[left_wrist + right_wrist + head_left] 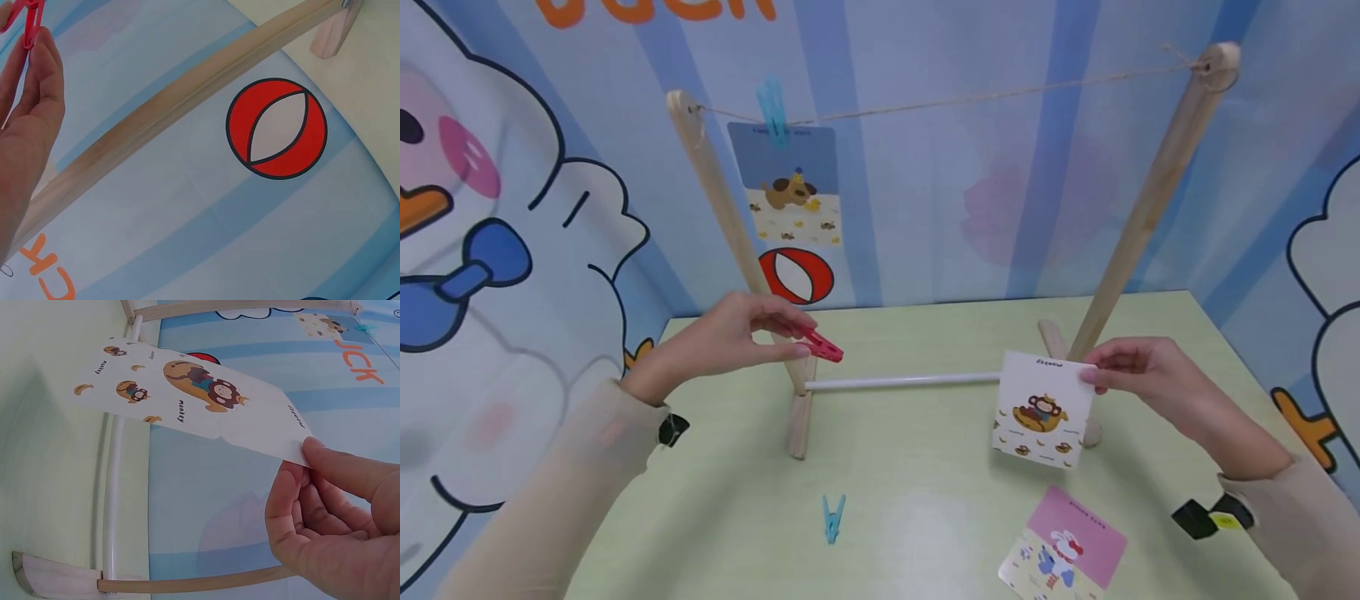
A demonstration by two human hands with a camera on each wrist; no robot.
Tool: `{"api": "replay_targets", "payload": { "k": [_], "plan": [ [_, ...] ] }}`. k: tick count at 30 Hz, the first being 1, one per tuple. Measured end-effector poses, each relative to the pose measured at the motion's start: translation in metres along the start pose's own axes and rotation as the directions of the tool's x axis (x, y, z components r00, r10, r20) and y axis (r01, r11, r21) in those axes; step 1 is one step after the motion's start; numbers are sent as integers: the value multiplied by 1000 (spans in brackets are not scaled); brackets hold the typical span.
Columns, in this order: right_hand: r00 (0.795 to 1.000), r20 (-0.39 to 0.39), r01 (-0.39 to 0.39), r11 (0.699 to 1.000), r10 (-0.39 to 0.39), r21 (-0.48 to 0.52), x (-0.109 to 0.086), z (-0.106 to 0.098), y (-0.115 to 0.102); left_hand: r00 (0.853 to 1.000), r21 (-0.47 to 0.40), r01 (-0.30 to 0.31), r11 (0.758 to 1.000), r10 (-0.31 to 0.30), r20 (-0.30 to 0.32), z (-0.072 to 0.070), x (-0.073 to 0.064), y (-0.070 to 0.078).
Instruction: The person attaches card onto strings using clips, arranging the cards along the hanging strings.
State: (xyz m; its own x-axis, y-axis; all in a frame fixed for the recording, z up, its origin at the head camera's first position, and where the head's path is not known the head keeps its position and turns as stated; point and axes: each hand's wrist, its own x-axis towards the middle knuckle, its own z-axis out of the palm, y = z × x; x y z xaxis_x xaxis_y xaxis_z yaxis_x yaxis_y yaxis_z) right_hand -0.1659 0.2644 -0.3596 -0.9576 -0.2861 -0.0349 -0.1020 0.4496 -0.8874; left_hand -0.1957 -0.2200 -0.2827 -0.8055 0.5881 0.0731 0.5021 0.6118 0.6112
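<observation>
Between thumb and fingers, my left hand point(741, 333) pinches a red clothespin point(822, 344), in front of the left wooden post. My right hand point(1150, 383) pinches the upper right corner of a white monkey card point(1043, 408), held above the table near the right post. In the right wrist view the printed side of the monkey card point(200, 394) shows, tilted. A dog card point(793, 187) hangs from the string point(970, 102) by a blue clothespin point(772, 108). On the table lie another blue clothespin point(832, 518) and a pink rabbit card point(1067, 546).
Two wooden posts, left point(722, 200) and right point(1150, 208), hold up the string. A white rod point(910, 382) joins them low down, above the pale green table point(737, 525). Behind stands a blue printed backdrop point(917, 208).
</observation>
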Motion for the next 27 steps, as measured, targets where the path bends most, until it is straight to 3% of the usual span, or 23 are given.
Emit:
{"api": "replay_targets", "payload": {
  "k": [6,12,23,27],
  "plan": [
    [1000,1,-5,1000,5,6,6,4,-6,999,-4,-43,999,43,-22,-4,5,4],
    [1000,-13,-13,1000,13,-4,13,4,-13,999,-47,-35,998,34,-34,-10,9,9],
    [1000,-23,-20,1000,20,-5,18,4,-23,997,-48,-61,997,59,-50,-20,9,51],
    [1000,-20,17,1000,-17,0,20,2,-26,996,-66,-65,996,60,-64,-22,10,55]
  ]
}}
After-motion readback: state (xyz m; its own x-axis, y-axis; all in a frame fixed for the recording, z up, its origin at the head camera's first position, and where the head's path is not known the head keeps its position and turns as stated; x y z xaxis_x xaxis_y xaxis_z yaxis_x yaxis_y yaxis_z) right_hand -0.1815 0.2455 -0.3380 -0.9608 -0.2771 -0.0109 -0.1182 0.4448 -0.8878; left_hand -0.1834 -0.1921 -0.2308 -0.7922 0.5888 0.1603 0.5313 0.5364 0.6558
